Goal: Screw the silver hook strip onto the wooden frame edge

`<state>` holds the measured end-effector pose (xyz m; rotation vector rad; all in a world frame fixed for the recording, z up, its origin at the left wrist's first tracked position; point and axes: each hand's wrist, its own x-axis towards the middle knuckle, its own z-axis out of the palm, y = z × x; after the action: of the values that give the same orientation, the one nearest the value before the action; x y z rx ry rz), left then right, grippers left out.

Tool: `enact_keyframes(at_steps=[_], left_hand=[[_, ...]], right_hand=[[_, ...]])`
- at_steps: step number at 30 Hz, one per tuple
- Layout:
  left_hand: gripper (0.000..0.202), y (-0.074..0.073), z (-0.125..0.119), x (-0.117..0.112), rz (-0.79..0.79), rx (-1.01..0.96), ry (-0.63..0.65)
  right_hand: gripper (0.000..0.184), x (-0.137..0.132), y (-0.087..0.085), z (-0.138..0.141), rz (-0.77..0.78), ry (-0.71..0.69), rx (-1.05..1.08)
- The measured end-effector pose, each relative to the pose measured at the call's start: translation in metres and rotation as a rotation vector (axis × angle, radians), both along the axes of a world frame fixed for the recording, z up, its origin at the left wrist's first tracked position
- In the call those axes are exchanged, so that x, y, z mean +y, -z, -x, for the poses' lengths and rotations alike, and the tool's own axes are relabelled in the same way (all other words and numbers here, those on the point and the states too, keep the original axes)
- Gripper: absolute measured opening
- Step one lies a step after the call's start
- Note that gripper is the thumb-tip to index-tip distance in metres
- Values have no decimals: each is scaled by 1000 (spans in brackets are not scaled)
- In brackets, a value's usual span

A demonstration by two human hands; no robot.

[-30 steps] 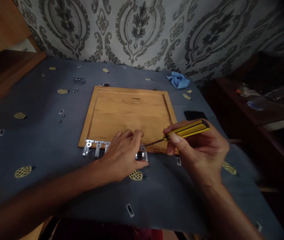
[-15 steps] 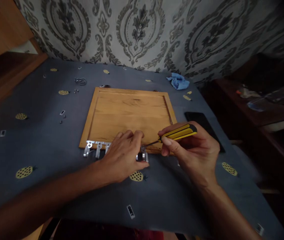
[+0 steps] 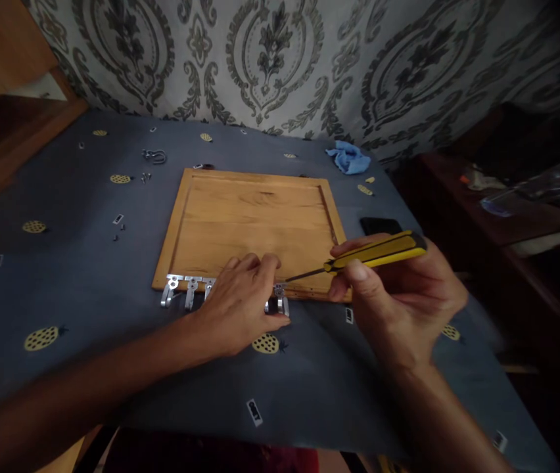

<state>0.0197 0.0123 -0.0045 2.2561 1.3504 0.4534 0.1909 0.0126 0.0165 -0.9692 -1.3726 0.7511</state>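
Patterned grey-and-white wall covering [image 3: 273,59] at the back, counter [image 3: 87,387] below it under a blue-grey cover printed with yellow pineapples and small label marks. Wooden cabinet [image 3: 8,46] upper left; dark reddish furniture [image 3: 487,230] on the right, poorly lit.

Wooden panel [image 3: 260,220] flat mid-counter, raised border along its far and side edges. Metal hook strip [image 3: 191,281] lies along the panel's near edge, hooks sticking out past it toward the person; middle part hidden under the left hand.

Left hand [image 3: 238,302]: palm down over the strip, fingers bent and partly spread above the panel, thumb out by the hooks at the strip's right end. Can't tell if it grips the strip or only rests on it.

Right hand [image 3: 403,305]: closed round the yellow-and-black screwdriver [image 3: 378,253], thumb and fingers on the handle, rest of the fingers curled. Shaft slants down-left, tip right by the strip's right end; contact unclear.

Left of the panel: curved metal pieces [image 3: 156,156], a few small screws [image 3: 146,177] nearer, two small bits [image 3: 116,238] nearer again. Crumpled blue cloth [image 3: 349,159] beyond the panel's far right corner. Dark flat object [image 3: 380,226] right of the panel, partly behind the right hand.
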Motion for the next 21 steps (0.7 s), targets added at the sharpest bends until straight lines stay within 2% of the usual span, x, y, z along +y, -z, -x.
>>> enact_keyframes(at_steps=[6,21], left_hand=[[56,2,0,0,-18,7,6],[56,3,0,0,-21,10,4]], right_hand=[[11,3,4,-3,45,-73,-25],[15,3,2,0,91,-96,-25]])
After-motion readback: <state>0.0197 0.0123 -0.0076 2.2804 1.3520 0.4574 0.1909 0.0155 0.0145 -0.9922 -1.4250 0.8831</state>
